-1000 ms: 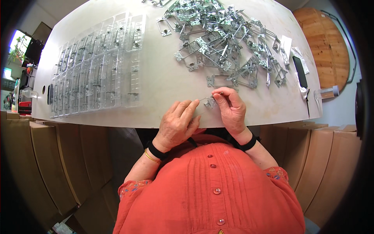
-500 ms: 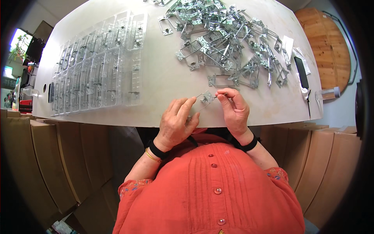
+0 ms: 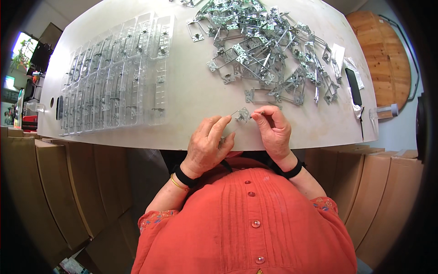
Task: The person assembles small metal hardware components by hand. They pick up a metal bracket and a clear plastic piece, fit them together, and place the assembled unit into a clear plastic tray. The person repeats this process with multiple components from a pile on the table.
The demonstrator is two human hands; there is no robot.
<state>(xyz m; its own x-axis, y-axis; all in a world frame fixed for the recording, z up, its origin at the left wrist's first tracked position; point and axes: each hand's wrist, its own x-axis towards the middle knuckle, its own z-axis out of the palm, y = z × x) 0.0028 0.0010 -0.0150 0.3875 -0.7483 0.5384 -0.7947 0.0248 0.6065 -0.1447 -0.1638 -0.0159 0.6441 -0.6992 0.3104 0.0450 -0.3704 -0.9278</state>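
Near the table's front edge, a silvery metal bracket [image 3: 242, 114] with thin rods and a small end plate is held by my left hand [image 3: 204, 145]. The left fingers curl around its rods and hide much of it. My right hand [image 3: 276, 133] is closed in a pinch beside the plate, thumb against forefinger. A small dark tip shows at that pinch; I cannot tell what it is. Beyond my hands lies a heap of similar metal brackets [image 3: 262, 57], with one lying flat at its near edge.
Clear plastic trays [image 3: 160, 89] with metal parts in their slots cover the left of the white table [image 3: 189, 77]. On the right lie a black phone [image 3: 353, 86], white wrapping [image 3: 337, 54] and a clear tube with a grey cap [image 3: 394, 109]. Cardboard boxes [image 3: 370, 182] stand below on both sides.
The bracket's end plate has turned slightly between my hands. My right fingertips have shifted a little, still pinched near it. My left hand holds nearly the same place.
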